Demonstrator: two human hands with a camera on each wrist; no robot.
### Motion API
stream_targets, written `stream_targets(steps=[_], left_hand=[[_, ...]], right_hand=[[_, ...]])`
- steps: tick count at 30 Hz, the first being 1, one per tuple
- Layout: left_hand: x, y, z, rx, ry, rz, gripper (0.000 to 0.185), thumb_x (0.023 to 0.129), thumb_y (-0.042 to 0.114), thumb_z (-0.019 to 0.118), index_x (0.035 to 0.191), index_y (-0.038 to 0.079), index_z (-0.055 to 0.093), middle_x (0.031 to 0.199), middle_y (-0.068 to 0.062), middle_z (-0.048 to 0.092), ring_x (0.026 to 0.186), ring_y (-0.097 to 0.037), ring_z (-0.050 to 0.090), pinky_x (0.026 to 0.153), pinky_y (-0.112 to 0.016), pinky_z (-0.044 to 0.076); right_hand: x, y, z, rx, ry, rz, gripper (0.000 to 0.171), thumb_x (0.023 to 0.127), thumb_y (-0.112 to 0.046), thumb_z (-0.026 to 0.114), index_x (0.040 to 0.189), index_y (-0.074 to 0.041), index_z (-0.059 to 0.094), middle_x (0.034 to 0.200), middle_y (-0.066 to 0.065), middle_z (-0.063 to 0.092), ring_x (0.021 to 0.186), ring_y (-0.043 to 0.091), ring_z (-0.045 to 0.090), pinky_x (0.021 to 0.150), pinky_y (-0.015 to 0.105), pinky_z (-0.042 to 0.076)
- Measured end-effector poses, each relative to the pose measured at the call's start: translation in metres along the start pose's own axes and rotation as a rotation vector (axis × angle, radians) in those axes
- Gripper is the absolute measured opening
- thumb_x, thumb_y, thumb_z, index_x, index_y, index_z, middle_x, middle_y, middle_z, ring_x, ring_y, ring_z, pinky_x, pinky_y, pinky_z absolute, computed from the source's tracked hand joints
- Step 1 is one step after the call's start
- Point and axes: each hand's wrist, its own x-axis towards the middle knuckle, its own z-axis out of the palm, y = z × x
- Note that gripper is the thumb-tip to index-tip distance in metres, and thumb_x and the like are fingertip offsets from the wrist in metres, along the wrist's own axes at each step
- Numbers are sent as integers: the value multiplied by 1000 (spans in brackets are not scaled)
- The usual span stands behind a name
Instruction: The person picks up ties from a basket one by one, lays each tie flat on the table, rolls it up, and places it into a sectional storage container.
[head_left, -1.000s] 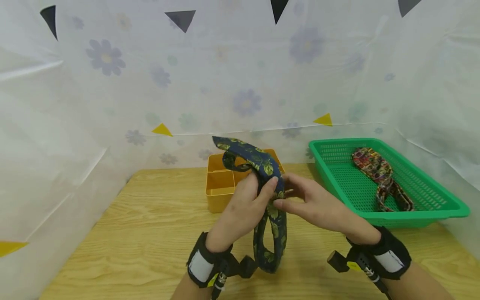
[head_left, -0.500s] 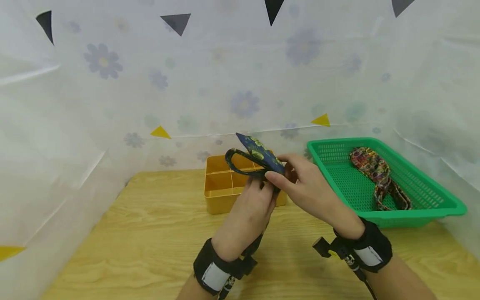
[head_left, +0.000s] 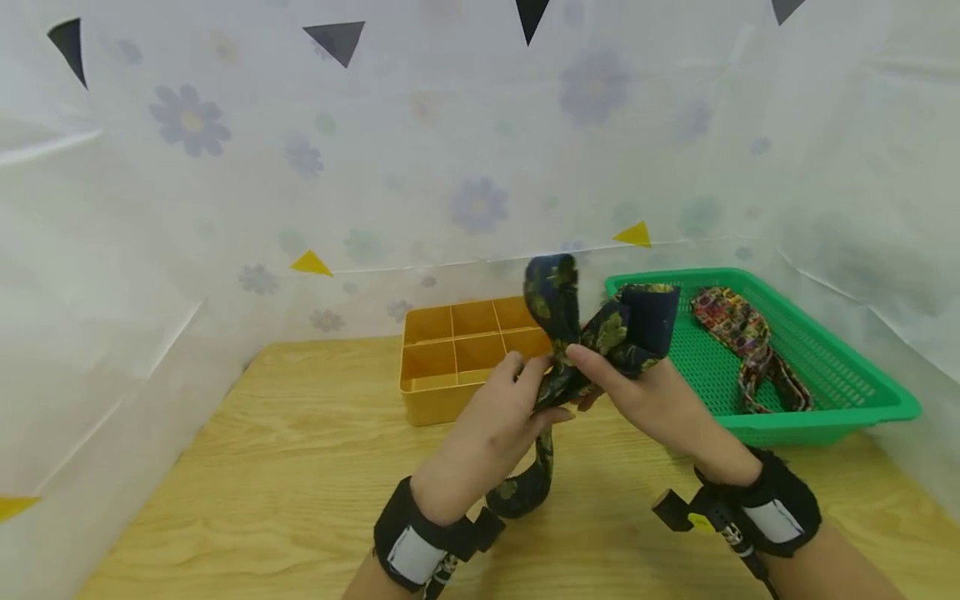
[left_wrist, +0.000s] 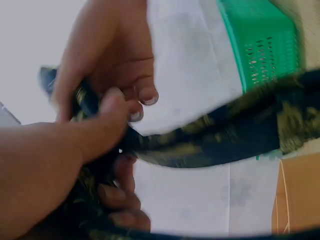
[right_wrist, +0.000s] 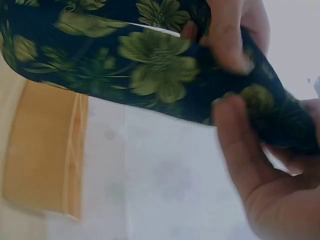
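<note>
I see box [head_left: 442, 406] on counter [head_left: 285, 467] | basket [head_left: 817, 427] right of box | cloth band [head_left: 731, 319] inside basket | second band [head_left: 609, 332] between left hand [head_left: 491, 421] and right hand [head_left: 648, 398], before box | sheet [head_left: 412, 167] behind.

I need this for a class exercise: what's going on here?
A person's left hand and right hand grip a dark floral cloth, part sticking up above them and part hanging below. Behind it, an orange box stands on the table. To the right, a patterned cloth lies in a green basket.

Right hand [head_left: 648, 400] partly hidden behind floral band [head_left: 553, 304], band cropped in both wrist views, orange box [head_left: 442, 406] and green basket [head_left: 832, 423] partly covered, forearms [head_left: 832, 565] cut off.
</note>
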Motion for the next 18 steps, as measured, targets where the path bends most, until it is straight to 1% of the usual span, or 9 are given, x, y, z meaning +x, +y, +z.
stream_targets(steps=[2,4,5,8,9,12,15,16,18], left_hand=[[0,-1,-6,-119,-57,-75,53,92,30,68,136,5,50,110,-9,57,92,-18,57,79,-28,53],[0,-4,-13,-201,-59,-130,52,92,30,68,136,7,50,115,-8,59,98,-18,59,83,-30,53],[-1,-6,-15,-223,-38,-143,49,93,28,67,134,7,52,116,-9,60,99,-19,59,83,-31,54],[-4,-13,-23,-234,75,-141,35,94,20,67,125,8,57,114,-8,63,96,-17,61,80,-31,55],[-6,-16,-26,-238,119,-139,31,95,17,66,123,7,58,111,-7,64,93,-17,62,78,-30,55],[-13,-26,-35,-244,240,-138,23,95,12,66,116,7,61,107,-7,66,90,-15,65,76,-29,57],[-21,-36,-44,-249,322,-155,20,96,11,65,115,6,63,102,-7,68,86,-14,66,74,-29,56],[-24,-39,-47,-251,341,-171,19,97,11,64,115,6,63,100,-6,68,83,-13,65,72,-29,55],[-32,-46,-50,-279,359,-218,19,99,12,61,117,7,63,96,-5,68,80,-11,65,70,-28,55]], right_hand=[[-5,0,-7,-24,29,160,25,104,-31,52,121,-13,57,98,-4,66,81,4,67,77,31,56],[-11,0,-15,-44,33,380,46,101,-51,49,124,-12,53,79,-7,57,69,5,59,79,34,51],[-13,1,-18,-59,28,477,57,98,-60,47,127,-11,50,72,-7,49,70,8,55,79,36,48],[-21,5,-26,-29,21,624,80,94,-67,47,151,-13,30,100,13,61,94,28,62,90,49,47],[-22,7,-27,-25,28,622,78,95,-67,46,151,-14,30,91,19,56,86,34,58,85,47,45],[-25,14,-28,-9,89,407,59,102,-48,48,152,-21,33,143,14,46,128,27,49,98,36,45],[-27,20,-30,19,157,200,32,105,-27,49,134,-13,54,121,7,55,113,15,54,84,22,44],[-29,21,-31,24,168,158,30,105,-22,50,132,-11,56,132,3,53,123,10,51,89,18,44],[-35,23,-35,15,196,141,28,104,-19,51,131,-11,56,135,-1,53,113,2,55,86,16,45]])
